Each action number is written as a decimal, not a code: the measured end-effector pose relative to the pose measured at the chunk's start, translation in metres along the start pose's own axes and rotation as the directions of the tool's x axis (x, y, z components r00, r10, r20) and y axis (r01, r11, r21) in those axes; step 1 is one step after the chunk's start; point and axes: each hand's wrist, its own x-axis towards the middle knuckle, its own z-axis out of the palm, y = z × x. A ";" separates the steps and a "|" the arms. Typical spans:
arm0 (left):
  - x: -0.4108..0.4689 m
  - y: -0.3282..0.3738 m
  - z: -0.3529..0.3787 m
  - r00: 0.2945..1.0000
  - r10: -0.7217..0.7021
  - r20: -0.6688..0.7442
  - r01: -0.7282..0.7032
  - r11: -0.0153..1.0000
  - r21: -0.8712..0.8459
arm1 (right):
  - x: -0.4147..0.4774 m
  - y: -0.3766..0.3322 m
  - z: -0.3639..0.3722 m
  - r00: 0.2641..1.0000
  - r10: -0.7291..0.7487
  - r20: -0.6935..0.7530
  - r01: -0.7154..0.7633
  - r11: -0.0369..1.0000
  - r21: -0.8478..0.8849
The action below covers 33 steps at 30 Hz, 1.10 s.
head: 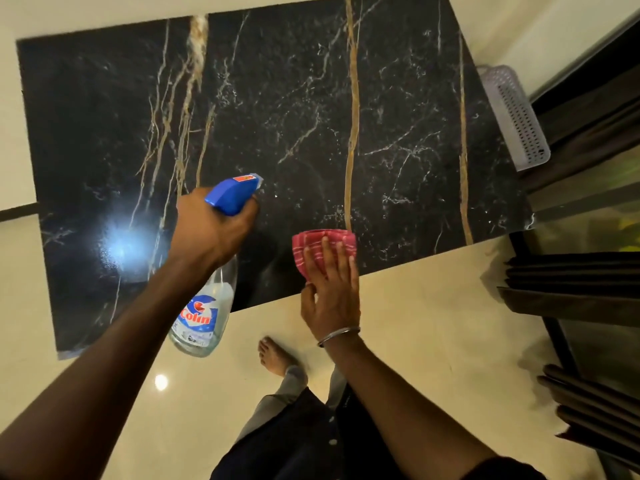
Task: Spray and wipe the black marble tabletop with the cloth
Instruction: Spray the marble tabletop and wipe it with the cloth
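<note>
Black gold-veined marble tabletop (294, 98) below me. My left hand (214, 233) grips clear spray bottle with blue trigger head (233, 195), nozzle aimed at slab to wet it. My right hand (330, 296), fingers flat, presses folded red checked cloth (323, 242) on near edge, ready to wipe.

Left arm extended forward; left hand (214, 233) curled round the neck of the spray bottle (204, 317), fingers wrapped beneath its head. Right arm extended; right hand (330, 292) palm down, fingers straight, resting flat on the cloth (323, 242) at the near edge of the tabletop (294, 98).
</note>
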 end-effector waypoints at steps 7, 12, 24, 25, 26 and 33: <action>0.007 0.019 0.022 0.998 0.041 0.037 -0.042 0.999 0.006 | 0.010 0.069 -0.019 0.981 -0.186 0.047 0.185 0.983 0.015; 0.033 0.050 0.059 0.995 0.050 0.088 -0.051 0.999 0.004 | 0.039 0.189 -0.074 0.992 0.084 -0.091 -0.086 0.996 -0.014; 0.113 0.140 0.141 0.999 0.006 0.041 -0.005 1.000 -0.013 | 0.086 0.317 -0.132 0.891 0.388 -0.238 -0.405 0.914 -0.027; 0.119 0.143 0.144 0.999 -0.006 0.039 0.008 0.999 -0.035 | 0.087 0.317 -0.132 0.902 0.371 -0.221 -0.389 0.920 -0.045; 0.125 0.146 0.147 0.999 -0.011 0.038 0.012 0.999 -0.048 | 0.093 0.319 -0.134 0.919 0.339 -0.204 -0.357 0.932 -0.061; 0.168 0.157 0.165 0.999 0.027 0.017 -0.027 1.000 0.005 | 0.234 0.319 -0.144 0.992 0.092 -0.087 -0.098 0.993 -0.064</action>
